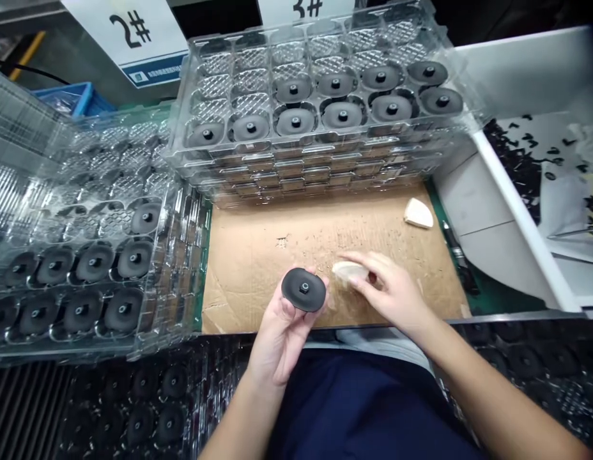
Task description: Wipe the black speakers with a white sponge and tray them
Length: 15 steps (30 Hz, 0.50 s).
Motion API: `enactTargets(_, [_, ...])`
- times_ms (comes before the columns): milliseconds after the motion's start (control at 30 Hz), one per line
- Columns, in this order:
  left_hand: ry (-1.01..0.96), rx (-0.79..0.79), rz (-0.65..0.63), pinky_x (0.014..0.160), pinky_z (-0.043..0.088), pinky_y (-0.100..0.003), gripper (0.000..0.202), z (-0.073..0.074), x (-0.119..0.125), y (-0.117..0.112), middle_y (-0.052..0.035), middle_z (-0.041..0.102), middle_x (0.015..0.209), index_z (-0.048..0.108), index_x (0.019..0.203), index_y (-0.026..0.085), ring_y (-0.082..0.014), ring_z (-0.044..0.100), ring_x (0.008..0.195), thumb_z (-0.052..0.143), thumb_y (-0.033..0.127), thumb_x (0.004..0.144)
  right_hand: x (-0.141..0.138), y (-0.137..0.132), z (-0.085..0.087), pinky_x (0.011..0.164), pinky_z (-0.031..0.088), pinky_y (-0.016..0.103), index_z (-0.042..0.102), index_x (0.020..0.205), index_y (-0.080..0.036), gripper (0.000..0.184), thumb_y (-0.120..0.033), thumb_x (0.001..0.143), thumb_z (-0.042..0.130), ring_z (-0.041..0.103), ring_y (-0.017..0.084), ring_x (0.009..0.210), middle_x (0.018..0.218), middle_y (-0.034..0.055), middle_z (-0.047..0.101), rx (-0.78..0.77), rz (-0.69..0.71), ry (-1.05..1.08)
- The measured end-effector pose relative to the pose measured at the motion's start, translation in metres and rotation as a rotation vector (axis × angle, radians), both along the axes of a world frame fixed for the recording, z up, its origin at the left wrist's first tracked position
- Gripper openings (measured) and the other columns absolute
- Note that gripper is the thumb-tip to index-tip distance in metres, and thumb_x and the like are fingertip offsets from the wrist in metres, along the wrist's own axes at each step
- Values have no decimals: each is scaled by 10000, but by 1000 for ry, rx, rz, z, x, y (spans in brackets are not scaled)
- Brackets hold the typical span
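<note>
We hold black round disc [303,289] in left hand [280,338]; right hand [390,287] on cream wedge pad [349,273]; hands apart; loose grip risks drop.

The left hand [280,338] is partly hidden behind the black disc [303,289], and the pale piece [347,272] partly under the right hand [390,287]. The black bits [519,160] in the white bin [521,236] at upper right are too small to tell.

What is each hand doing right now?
Left hand: holding a black round part, palm up.
Right hand: fingers on a pale pad, grip unclear.
</note>
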<state>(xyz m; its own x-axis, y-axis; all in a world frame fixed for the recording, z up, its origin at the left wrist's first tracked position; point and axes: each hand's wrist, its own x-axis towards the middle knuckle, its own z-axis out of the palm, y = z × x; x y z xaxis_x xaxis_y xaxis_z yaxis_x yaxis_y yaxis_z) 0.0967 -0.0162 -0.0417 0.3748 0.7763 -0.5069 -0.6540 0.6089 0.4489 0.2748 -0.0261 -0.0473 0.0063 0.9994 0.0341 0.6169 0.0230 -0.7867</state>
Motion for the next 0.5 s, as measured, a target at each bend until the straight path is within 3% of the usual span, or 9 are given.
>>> enactTargets(67, [23, 17, -33, 884, 521, -262, 489, 3, 4, -1, -54, 671, 1147, 640, 1104, 205, -215, 631, 1065, 789, 311, 651, -13, 3, 31, 759, 434, 326, 601, 1144, -214, 268, -235, 919, 457, 562, 185, 857, 975, 47, 649, 138, 14, 66])
enactTargets(133, [49, 7, -72, 838, 528, -215, 505, 6, 5, -3, -45, 691, 1083, 647, 1096, 206, -182, 645, 1020, 801, 320, 629, -28, 0, 55, 763, 421, 333, 614, 1094, -142, 263, -186, 927, 415, 558, 187, 843, 932, 72, 655, 262, 58, 72])
enactTargets(200, [86, -4, -89, 827, 536, -217, 514, 9, 5, -4, -42, 684, 1104, 635, 1116, 220, -180, 647, 1011, 802, 296, 636, -39, -2, 68, 726, 425, 310, 628, 1036, -110, 250, -145, 920, 409, 560, 175, 797, 894, 73, 659, 204, 181, 82])
enactTargets(300, [122, 0, -78, 768, 553, -216, 505, 14, 6, -6, -29, 703, 1040, 633, 1109, 233, -162, 673, 906, 804, 271, 636, -45, -1, 72, 689, 425, 294, 649, 979, -121, 223, -130, 909, 437, 563, 166, 751, 857, 53, 662, 124, 283, 56])
enactTargets(400, [88, 12, -119, 750, 535, -169, 458, 21, 8, -8, -4, 723, 881, 668, 1052, 222, -126, 680, 825, 812, 292, 623, -44, -4, 69, 714, 419, 320, 628, 1043, -77, 254, -131, 921, 411, 554, 181, 761, 847, 83, 647, 291, 130, 50])
enactTargets(500, [34, 41, -158, 847, 521, -202, 522, 27, 6, -10, 2, 727, 996, 675, 1061, 263, -147, 679, 916, 842, 264, 567, -34, -21, 70, 734, 418, 283, 606, 1056, -107, 230, -111, 917, 424, 551, 146, 755, 870, 50, 650, 275, 220, 145])
